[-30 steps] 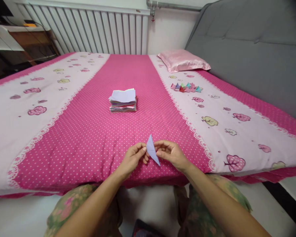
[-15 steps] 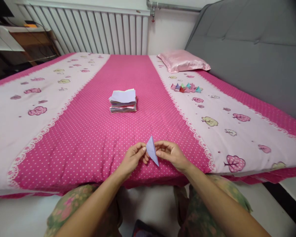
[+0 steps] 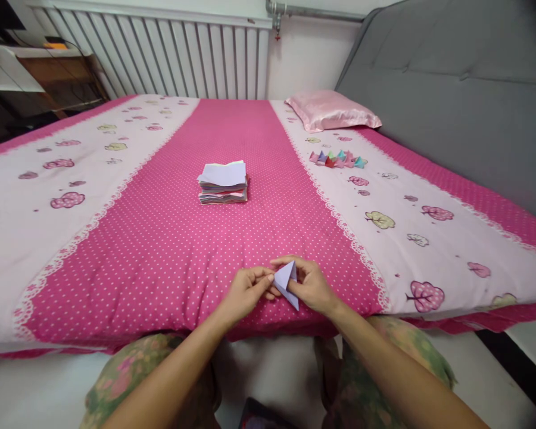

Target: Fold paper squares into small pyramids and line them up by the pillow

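Note:
Between my two hands, over the near edge of the bed, is a folded piece of lilac paper [image 3: 284, 277] with pointed corners, its layers spread apart. My left hand [image 3: 249, 291] pinches its left corner between thumb and fingertips. On the other side, my right hand [image 3: 311, 286] has its thumb inside the opened fold and its fingers behind the paper. Farther off on the bed sits a stack of paper sheets [image 3: 223, 175] with a pale lilac one on top. To its right lies a cluster of small folded paper shapes [image 3: 338, 159] in pink, red, blue, green and turquoise.
The bed is covered by a pink and white bedspread [image 3: 170, 238]. A pink pillow [image 3: 333, 110] lies at the far right, by the grey padded headboard [image 3: 455, 89]. Behind the bed runs a white radiator [image 3: 161, 53]. A desk [image 3: 53, 74] stands at the far left.
The lilac paper has turned and shifted slightly right and down. It was a flat, narrow triangle and now its fold stands open, with my right thumb inside.

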